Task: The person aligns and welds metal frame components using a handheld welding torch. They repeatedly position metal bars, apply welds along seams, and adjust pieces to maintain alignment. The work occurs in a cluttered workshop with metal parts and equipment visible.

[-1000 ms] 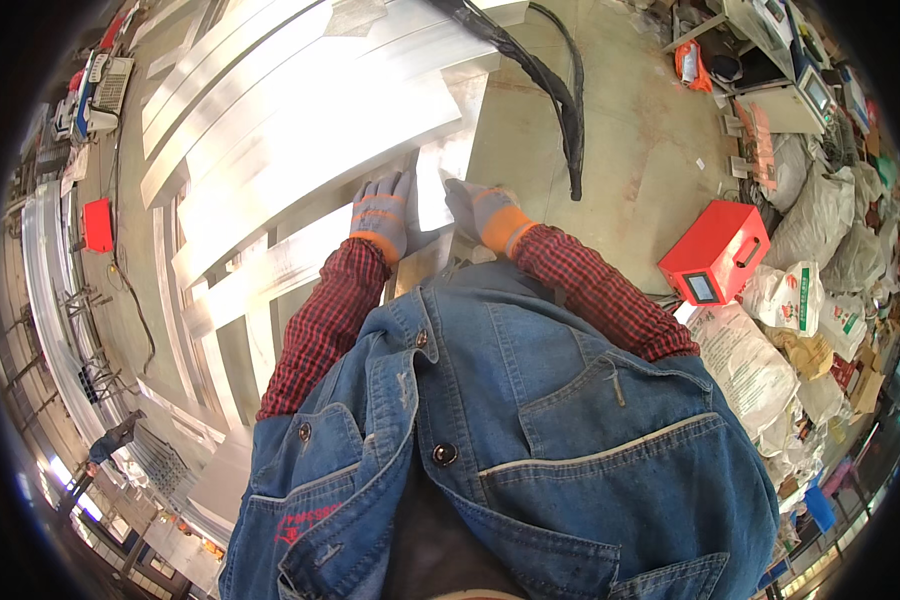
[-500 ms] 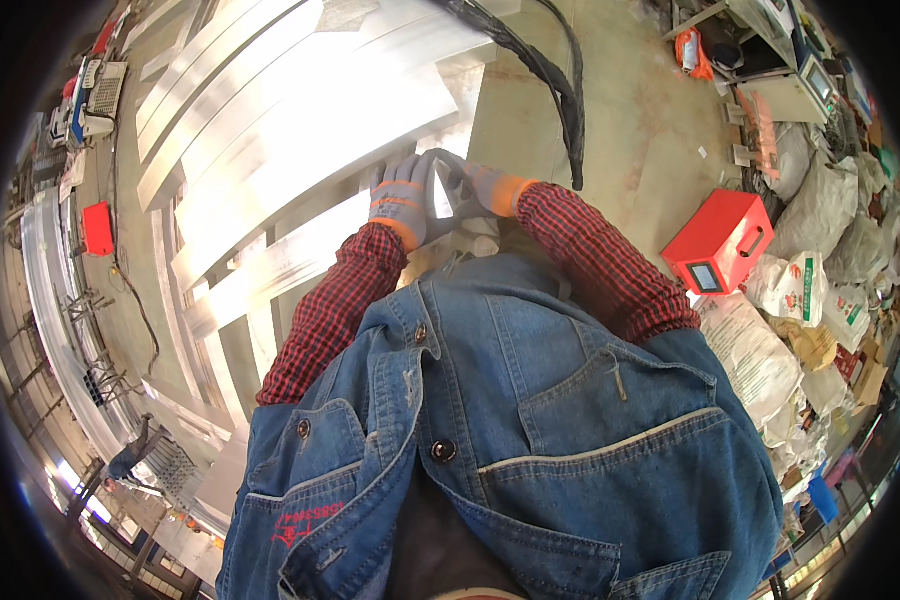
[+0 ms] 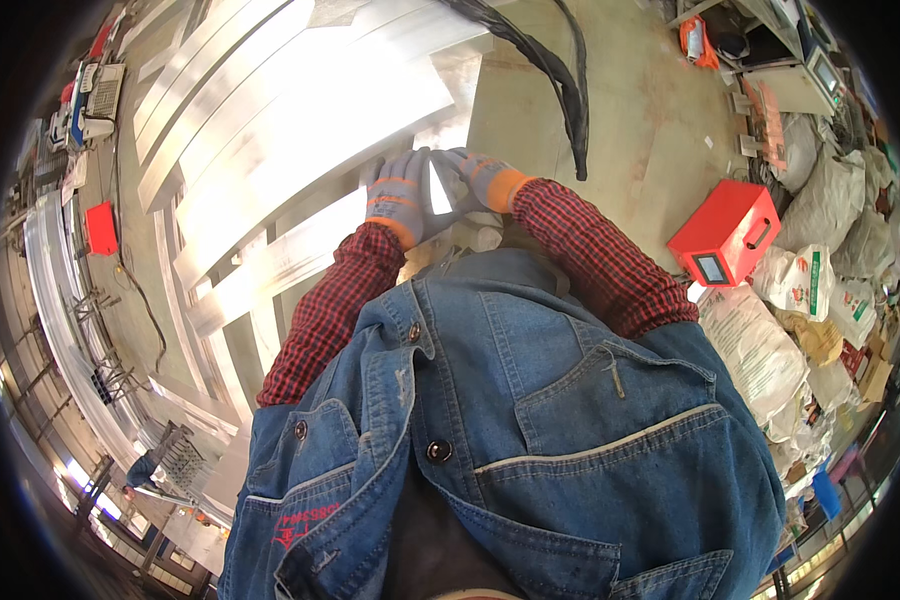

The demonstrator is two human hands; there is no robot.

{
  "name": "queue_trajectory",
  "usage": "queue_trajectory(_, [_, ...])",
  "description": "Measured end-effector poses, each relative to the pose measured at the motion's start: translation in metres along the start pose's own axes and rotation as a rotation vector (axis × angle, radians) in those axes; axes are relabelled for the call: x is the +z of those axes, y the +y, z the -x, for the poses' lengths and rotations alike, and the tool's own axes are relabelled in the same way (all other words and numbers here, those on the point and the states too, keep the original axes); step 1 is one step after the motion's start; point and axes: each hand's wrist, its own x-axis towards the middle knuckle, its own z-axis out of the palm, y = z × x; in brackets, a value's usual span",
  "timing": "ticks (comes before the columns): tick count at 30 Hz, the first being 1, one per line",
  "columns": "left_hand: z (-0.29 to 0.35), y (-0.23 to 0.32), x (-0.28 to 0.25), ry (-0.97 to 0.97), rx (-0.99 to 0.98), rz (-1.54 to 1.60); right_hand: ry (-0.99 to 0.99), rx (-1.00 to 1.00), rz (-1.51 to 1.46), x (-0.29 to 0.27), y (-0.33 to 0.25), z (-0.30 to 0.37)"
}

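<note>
Both my hands wear grey work gloves with orange cuffs. My left hand (image 3: 397,195) lies with its fingers stretched out and side by side on a shiny metal bar (image 3: 305,245). Close beside it, my right hand (image 3: 482,182) reaches in from the right, its fingers extended toward the left one. The fingertips of the two hands nearly meet, and a bright wedge of metal shows between them. Just beyond the hands are wide, flat metal sheets (image 3: 320,110), washed out by glare. The undersides of both hands are hidden.
A thick black cable bundle (image 3: 560,85) hangs ahead to the right. On the right stand a red box (image 3: 725,235) with a small screen and a heap of white sacks (image 3: 755,345). A small red box (image 3: 101,229) is at the left; another person (image 3: 155,460) bends over at the lower left.
My hands stay at nearly the same spot, with the right fingers moved slightly. The view has shifted a little, and the person at the lower left has changed position.
</note>
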Motion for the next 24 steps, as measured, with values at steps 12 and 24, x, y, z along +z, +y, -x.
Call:
queue_trajectory(12, [-0.003,-0.006,-0.002,0.038,0.015,0.032,0.063,-0.051,0.061,0.006,0.01,-0.016])
queue_trajectory(24, [-0.004,-0.006,-0.004,0.013,-0.015,0.061,-0.021,0.018,0.088,-0.004,0.002,-0.013])
